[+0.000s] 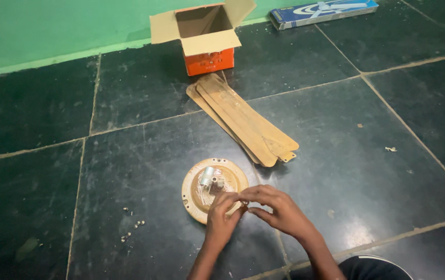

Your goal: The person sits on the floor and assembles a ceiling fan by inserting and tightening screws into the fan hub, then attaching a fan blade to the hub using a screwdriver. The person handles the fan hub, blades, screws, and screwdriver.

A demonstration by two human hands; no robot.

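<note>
A round tan fan motor housing (194,187) lies on the dark tiled floor, with a small silver cylinder (207,176) and wires in its middle. My left hand (221,212) rests over the housing's near right rim, fingers curled. My right hand (279,206) meets it there, fingertips pinched together on a tiny metal part (244,202) that I cannot make out clearly. A stack of tan fan blades (243,122) lies just beyond the housing.
An open orange cardboard box (208,39) stands by the green wall. A long blue box (323,11) lies at the back right. Several small screws (132,225) are scattered left of the housing. A small white scrap (390,149) lies at right.
</note>
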